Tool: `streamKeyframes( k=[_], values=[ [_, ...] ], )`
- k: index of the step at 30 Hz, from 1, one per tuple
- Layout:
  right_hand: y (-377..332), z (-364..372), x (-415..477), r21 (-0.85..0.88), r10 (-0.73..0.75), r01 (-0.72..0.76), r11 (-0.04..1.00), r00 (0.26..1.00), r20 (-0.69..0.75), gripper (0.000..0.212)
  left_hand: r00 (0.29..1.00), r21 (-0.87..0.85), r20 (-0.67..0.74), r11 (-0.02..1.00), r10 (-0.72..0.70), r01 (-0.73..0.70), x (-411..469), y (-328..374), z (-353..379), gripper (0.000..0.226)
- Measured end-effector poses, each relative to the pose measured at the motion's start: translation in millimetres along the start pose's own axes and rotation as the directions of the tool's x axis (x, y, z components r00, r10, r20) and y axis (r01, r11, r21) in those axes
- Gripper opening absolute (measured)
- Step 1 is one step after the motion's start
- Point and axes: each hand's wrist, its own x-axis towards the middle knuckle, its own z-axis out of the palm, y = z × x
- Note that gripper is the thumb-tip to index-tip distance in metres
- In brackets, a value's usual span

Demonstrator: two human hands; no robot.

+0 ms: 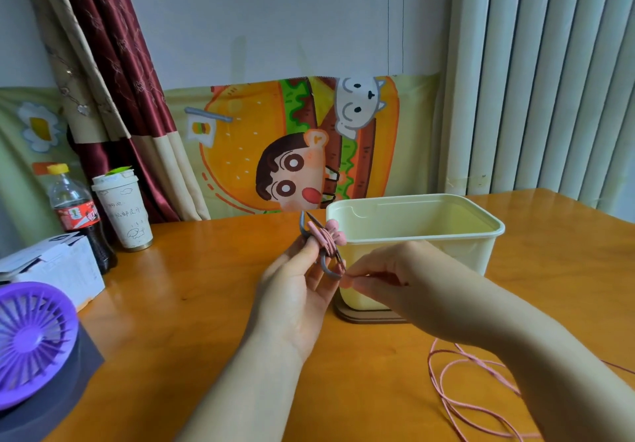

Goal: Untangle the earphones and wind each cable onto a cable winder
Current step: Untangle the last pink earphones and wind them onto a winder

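Standing beside the person, noting what lies on the orange wooden counter (pixel 206 287).

Backdrop: a cartoon burger cloth (pixel 240 153) hangs along the wall, with a dark red and beige curtain (pixel 117 98) in front of its left part.

Centre-right: a cream plastic bin (pixel 446 256), open at the top, stands on a brown base. Both hands work just in front of its left corner.

Far left, front to back: a purple fan (pixel 34 338), a white box (pixel 58 266), a cola bottle (pixel 74 211) with a yellow cap, and a paper cup (pixel 125 215) with a lid. Bottle and cup stand upright, side by side.

Left hand (pixel 295 290): palm turned toward the right, thumb and fingers curled around a grey cable winder (pixel 325 270), held above the counter and tilted. Several turns of pink cable (pixel 430 362) are wrapped across the winder's middle, and a pink flower-shaped piece (pixel 335 232) sits at its upper right.

Right hand (pixel 388 280): thumb and forefinger pressed together in a pinch at the winder's lower end, where the pink cable comes off. I cannot tell exactly how the strand lies between the fingertips.

The rest of the pink cable lies in loose loops on the counter at lower right, passing under the right forearm.
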Motion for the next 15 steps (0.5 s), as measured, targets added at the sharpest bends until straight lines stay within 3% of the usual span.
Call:
streamKeyframes(
  k=[3, 7, 10, 15],
  values=[
    [2.0, -8.8, 0.0, 0.012, 0.043, -0.042, 0.999, 0.986, -0.163, 0.030, 0.996, 0.188, 0.058, 0.980, 0.062, -0.072, -3.1, -2.6, -0.5, 0.022],
    [7.1, -22.1, 0.3, 0.124, 0.140, -0.102, 0.987, 0.925, -0.353, 0.031, 0.975, 0.477, 0.193, 0.858, 0.112, -0.193, -4.1, -4.4, -3.0, 0.021],
    [10.0, -24.6, 0.0, 0.174, 0.165, -0.103, 0.979, 0.903, -0.397, 0.032, 0.946, 0.554, 0.325, 0.807, 0.018, -0.205, -8.3, -4.6, -1.5, 0.031],
    [16.7, -19.7, 2.7, 0.209, 0.176, -0.087, 0.974, 0.870, -0.461, 0.031, 0.897, 0.614, 0.441, 0.724, 0.015, -0.314, -11.5, -2.2, -0.9, 0.033]
  ],
)
